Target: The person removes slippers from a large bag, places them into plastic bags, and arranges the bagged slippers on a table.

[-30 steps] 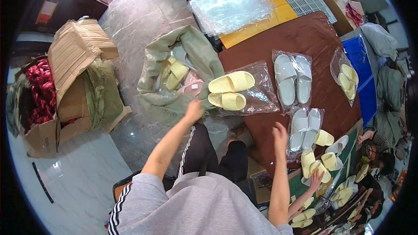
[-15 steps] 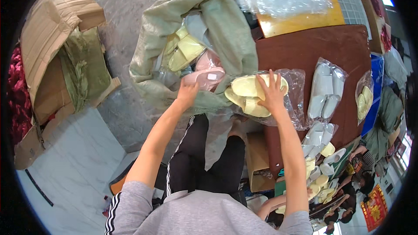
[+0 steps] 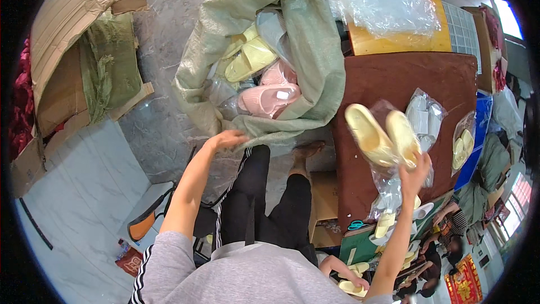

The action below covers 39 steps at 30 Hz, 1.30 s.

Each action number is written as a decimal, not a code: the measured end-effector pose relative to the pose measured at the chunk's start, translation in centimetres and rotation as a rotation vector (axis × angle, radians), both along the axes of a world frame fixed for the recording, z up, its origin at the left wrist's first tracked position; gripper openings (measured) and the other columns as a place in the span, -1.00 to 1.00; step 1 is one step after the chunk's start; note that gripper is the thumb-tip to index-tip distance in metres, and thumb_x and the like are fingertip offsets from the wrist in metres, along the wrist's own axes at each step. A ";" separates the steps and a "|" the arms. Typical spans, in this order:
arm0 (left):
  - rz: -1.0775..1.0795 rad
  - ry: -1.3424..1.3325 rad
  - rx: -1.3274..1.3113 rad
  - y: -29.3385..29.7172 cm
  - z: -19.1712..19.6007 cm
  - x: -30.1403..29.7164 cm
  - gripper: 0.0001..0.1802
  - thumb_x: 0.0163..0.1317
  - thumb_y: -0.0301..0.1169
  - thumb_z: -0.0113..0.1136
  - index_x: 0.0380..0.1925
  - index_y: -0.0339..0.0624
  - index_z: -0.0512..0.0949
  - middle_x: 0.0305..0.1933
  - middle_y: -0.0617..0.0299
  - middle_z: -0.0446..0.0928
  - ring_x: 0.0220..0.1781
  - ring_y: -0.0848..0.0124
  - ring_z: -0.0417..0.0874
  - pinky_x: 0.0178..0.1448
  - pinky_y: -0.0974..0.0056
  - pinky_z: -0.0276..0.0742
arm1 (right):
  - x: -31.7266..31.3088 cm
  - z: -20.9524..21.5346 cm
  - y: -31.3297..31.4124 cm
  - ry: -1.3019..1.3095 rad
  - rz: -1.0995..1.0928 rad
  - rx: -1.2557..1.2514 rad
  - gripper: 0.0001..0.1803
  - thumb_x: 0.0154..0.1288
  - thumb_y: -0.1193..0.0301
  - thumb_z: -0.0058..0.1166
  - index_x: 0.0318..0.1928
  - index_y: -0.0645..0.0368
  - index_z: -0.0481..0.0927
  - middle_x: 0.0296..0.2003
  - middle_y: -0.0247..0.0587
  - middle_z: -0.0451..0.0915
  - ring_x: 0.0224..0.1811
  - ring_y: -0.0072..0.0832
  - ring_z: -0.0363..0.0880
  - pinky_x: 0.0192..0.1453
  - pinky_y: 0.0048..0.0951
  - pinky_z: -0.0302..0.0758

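Observation:
My right hand [image 3: 414, 170] grips a pair of pale yellow slippers [image 3: 368, 135] by the toe end of one, above the brown table; clear plastic shows around them. My left hand [image 3: 229, 138] is at the near edge of the green woven sack [image 3: 197, 73], fingers stretched out and holding nothing that I can see. Inside the open sack lie bagged yellow slippers [image 3: 254, 59], a pink pair [image 3: 271, 99] and a grey slipper [image 3: 274, 31].
The brown table [image 3: 388, 76] also bears bagged grey slippers [image 3: 424, 114] and a bagged yellow pair [image 3: 463, 147]. Clear plastic bags [image 3: 382, 0] lie on a yellow board behind. A torn cardboard box [image 3: 67, 45] stands left; blue scissors [image 3: 355, 225] and co-workers [image 3: 444, 247] are lower right.
My right hand has lifted the yellow slippers and carried them right over the table. My left hand has let go of the pink slippers and drawn back to the sack's near edge.

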<state>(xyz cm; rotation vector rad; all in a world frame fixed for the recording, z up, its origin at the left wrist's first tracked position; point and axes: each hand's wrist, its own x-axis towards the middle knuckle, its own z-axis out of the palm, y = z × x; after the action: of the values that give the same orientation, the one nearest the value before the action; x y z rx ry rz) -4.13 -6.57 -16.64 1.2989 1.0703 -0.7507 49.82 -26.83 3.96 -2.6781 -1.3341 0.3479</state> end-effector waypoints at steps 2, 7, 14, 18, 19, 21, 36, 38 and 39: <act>0.252 -0.019 0.188 1.4 -0.6 1.6 -0.34 0.11 0.05 0.16 0.03 -0.28 0.51 0.16 -0.10 0.43 0.09 0.06 0.52 0.18 0.13 0.39 | 2.8 1.4 -4.0 0.001 -0.209 0.050 -0.42 -0.01 0.37 0.27 0.09 0.18 0.45 0.16 0.10 0.26 0.25 -0.05 0.23 0.32 -0.15 0.16; 0.028 0.017 0.713 6.4 -4.7 8.3 0.00 -0.14 -0.05 0.38 0.28 -0.26 0.19 0.36 -0.10 0.18 0.40 0.02 0.16 0.38 0.10 0.20 | 6.4 -1.7 -13.0 0.019 -0.421 -0.190 -0.17 0.16 0.15 0.22 0.37 0.10 0.14 0.31 0.10 0.09 0.38 -0.04 0.02 0.40 -0.15 0.03; -0.047 -0.023 0.265 11.1 -10.5 12.6 0.31 -0.32 -0.03 0.51 0.34 -0.40 -0.08 0.30 -0.27 0.22 0.30 -0.06 0.33 0.38 0.17 0.22 | -8.1 -3.8 -5.3 0.149 -0.188 -0.029 -0.38 0.20 0.41 0.11 0.28 0.19 0.29 0.32 0.10 0.12 0.39 -0.04 0.05 0.43 -0.10 -0.02; 0.241 -0.240 0.410 9.2 -12.3 14.0 0.28 -0.37 -0.14 0.56 0.30 -0.49 -0.01 0.29 -0.20 0.25 0.32 0.05 0.32 0.39 0.21 0.18 | -15.1 -5.7 -3.3 0.400 -0.163 -0.062 -0.52 0.20 0.46 0.08 0.17 0.16 0.42 0.30 0.04 0.16 0.37 -0.08 0.11 0.40 -0.14 0.08; 0.197 -0.269 0.460 9.2 -12.5 14.2 0.23 -0.38 -0.17 0.56 0.27 -0.49 0.06 0.28 -0.19 0.28 0.30 0.07 0.33 0.38 0.21 0.19 | -16.5 -6.0 -2.8 0.457 -0.216 -0.030 -0.58 0.24 0.43 0.06 0.13 0.16 0.46 0.28 -0.02 0.22 0.35 -0.11 0.16 0.41 -0.19 0.07; 0.254 -0.254 0.366 9.2 -11.8 13.4 0.08 -0.34 -0.21 0.54 0.20 -0.45 0.18 0.18 -0.14 0.37 0.22 0.10 0.40 0.32 0.21 0.25 | -18.2 -6.8 -2.8 0.572 -0.278 0.006 -0.63 0.24 0.46 0.05 0.09 0.18 0.49 0.25 -0.06 0.27 0.31 -0.15 0.25 0.36 -0.24 0.18; 0.596 -0.228 0.807 1.3 19.3 11.2 -0.46 -0.06 -0.56 0.30 0.01 -0.33 0.42 -0.09 0.11 0.53 -0.03 0.33 0.52 0.06 0.28 0.40 | -13.7 -2.8 -10.8 0.641 -0.535 0.372 -0.73 0.29 0.56 -0.03 -0.01 0.25 0.55 0.13 -0.13 0.38 0.08 -0.36 0.45 0.08 -0.44 0.45; 0.537 -0.276 0.885 0.2 23.7 12.8 -0.45 -0.05 -0.59 0.30 0.03 -0.37 0.40 -0.06 0.09 0.51 -0.01 0.32 0.50 0.08 0.29 0.39 | -12.9 -2.3 -12.2 0.545 -0.488 0.390 -0.74 0.26 0.54 0.00 -0.04 0.21 0.57 0.08 -0.12 0.44 0.09 -0.30 0.45 0.07 -0.41 0.44; 0.476 -0.292 0.919 -0.5 26.0 14.0 -0.43 -0.05 -0.60 0.30 0.04 -0.39 0.38 -0.05 0.07 0.49 0.00 0.32 0.49 0.09 0.29 0.38 | -12.6 -1.8 -12.8 0.600 -0.546 0.378 -0.75 0.26 0.52 0.00 -0.05 0.20 0.57 0.07 -0.11 0.45 0.10 -0.27 0.45 0.08 -0.39 0.43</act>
<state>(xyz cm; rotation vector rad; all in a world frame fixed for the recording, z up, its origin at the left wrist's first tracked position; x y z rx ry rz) 9.83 -7.09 9.40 1.7283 1.4661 0.3492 37.18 -39.60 2.17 -2.2257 -0.4258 0.6732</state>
